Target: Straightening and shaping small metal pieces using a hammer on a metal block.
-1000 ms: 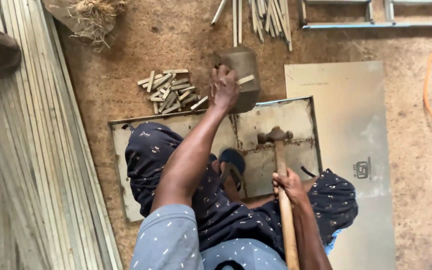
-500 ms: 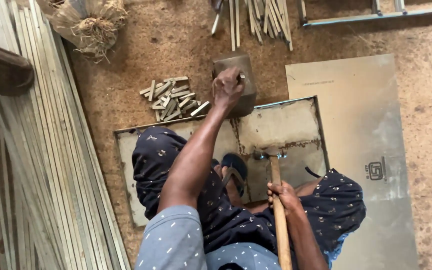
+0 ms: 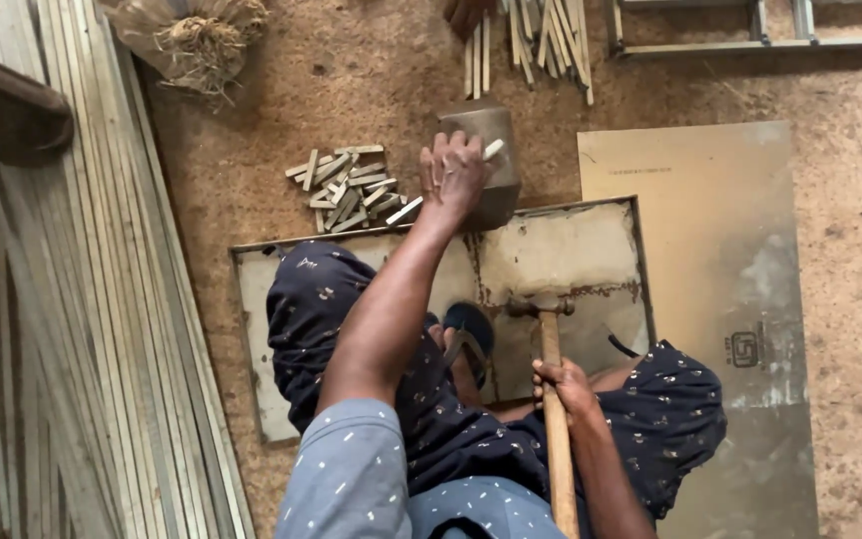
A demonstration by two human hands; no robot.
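My left hand [image 3: 453,178] reaches forward and grips a thin pale stick [image 3: 492,151], holding it across the top of a grey block [image 3: 488,160] on the dirt floor. My right hand [image 3: 564,385] is closed around the wooden handle of a hammer [image 3: 549,339]. The hammer's metal head [image 3: 541,305] rests low over a stained metal sheet [image 3: 571,250] in front of my knees. I sit with my legs in dark patterned trousers and a sandal [image 3: 471,331] on that sheet.
A pile of short cut sticks [image 3: 346,186] lies left of the block. Long bamboo strips [image 3: 102,329] cover the left side. More sticks [image 3: 531,40] and a metal frame [image 3: 750,30] lie at the top, and a tan board [image 3: 710,230] lies at right.
The hammer head has come down from raised to low over the metal sheet. My left hand stays on the block with the stick.
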